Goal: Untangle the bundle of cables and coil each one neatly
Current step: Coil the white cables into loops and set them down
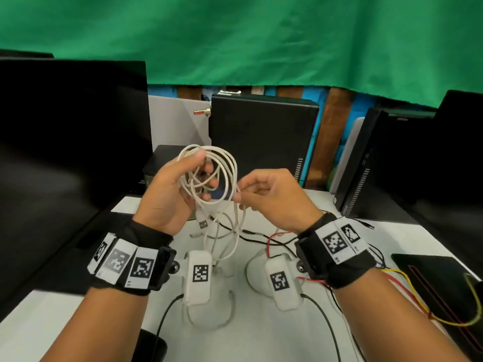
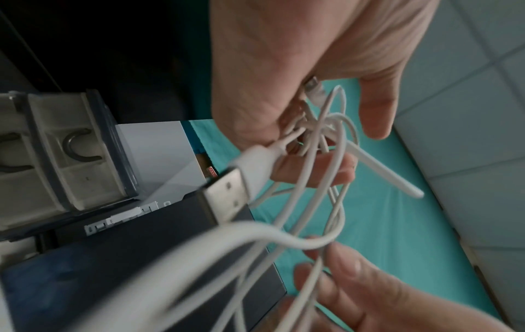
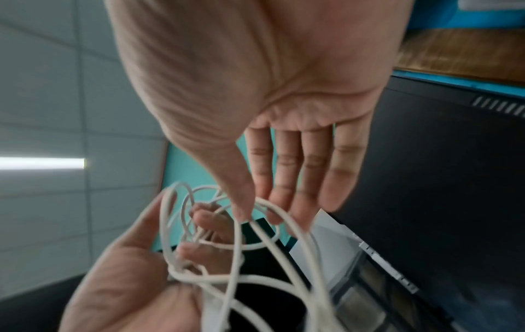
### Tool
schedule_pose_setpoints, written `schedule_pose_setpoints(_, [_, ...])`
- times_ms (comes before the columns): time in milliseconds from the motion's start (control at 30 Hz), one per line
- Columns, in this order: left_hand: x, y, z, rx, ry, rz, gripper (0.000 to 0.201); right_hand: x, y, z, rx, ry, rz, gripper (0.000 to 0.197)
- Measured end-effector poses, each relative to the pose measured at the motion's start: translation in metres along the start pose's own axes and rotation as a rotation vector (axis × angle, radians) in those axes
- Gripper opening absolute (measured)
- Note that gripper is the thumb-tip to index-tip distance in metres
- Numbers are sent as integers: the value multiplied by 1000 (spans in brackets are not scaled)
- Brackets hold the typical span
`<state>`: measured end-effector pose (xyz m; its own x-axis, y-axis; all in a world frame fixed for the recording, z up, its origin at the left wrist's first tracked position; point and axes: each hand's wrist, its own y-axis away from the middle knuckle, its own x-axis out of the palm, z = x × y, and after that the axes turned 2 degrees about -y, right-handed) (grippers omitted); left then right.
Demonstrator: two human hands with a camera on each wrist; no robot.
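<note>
A white cable is looped into a loose, tangled coil held up above the white table. My left hand grips the coil, thumb on top and fingers threaded through the loops. My right hand pinches one strand at the coil's right side between thumb and forefinger. The cable's USB plug dangles below the left palm, and more slack hangs to the table. In the left wrist view the left hand clasps the white cable with the USB plug close by. The right hand pinches the white cable.
Thin black and red wires lie on the table under the hands. Yellow and red wires trail over a black pad at right. A black computer case stands behind, a dark monitor at left, another case at right.
</note>
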<state>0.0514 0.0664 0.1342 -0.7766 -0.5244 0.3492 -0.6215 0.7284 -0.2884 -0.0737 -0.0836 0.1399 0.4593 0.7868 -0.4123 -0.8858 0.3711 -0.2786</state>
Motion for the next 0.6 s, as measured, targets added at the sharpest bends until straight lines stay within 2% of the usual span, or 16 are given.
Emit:
schedule_pose_setpoints(67, [-5, -2, -2, -7, -21, -17, 34, -4, 0, 1, 2, 6, -9, 3])
schedule_pose_setpoints(100, [-9, -4, -3, -9, -43, -36, 39, -9, 0, 1, -1, -7, -17, 5])
schedule_pose_setpoints(167, [-17, -6, -5, -4, -65, -81, 36, -20, -3, -1, -17, -62, -92, 13])
schedule_pose_setpoints(267, [-29, -8, -7, 16, -137, -162, 25, -39, -10, -5, -20, -85, -321, 19])
schedule_pose_setpoints(367, [-37, -9, -8, 2, -193, -270, 25, -60, -18, -11, -71, -95, -500, 22])
schedule_pose_setpoints(467, [-41, -9, -7, -14, -226, -356, 25, -80, -23, -11, -118, -74, -608, 21])
schedule_pose_setpoints(600, [-42, -10, -1, 2, -374, -406, 31, -97, -21, -2, -174, -119, -714, 23])
